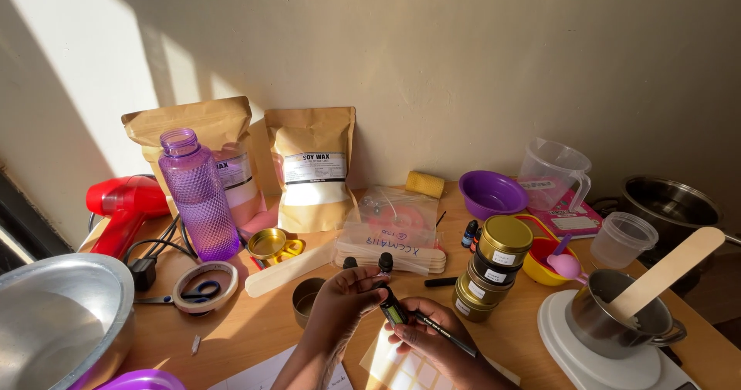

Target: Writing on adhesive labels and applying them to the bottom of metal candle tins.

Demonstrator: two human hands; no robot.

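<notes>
Sunlit and crowded, the wooden surface (255,320) carries kraft pouches at upper centre, a purple bottle (199,197) at left and stacked gold tins (494,270) right of centre. Low in the middle of the frame, your left hand (343,297) pinches a small dark dropper bottle (394,309) near its cap, while your right hand (432,340) closes on its lower end and, it seems, a black pen (448,336) too. You should find the bottle light, rigid and probably glass, so breakable and slick; hold it round the labelled body, not the cap. A sheet of blank labels (405,371) lies beneath.
</notes>
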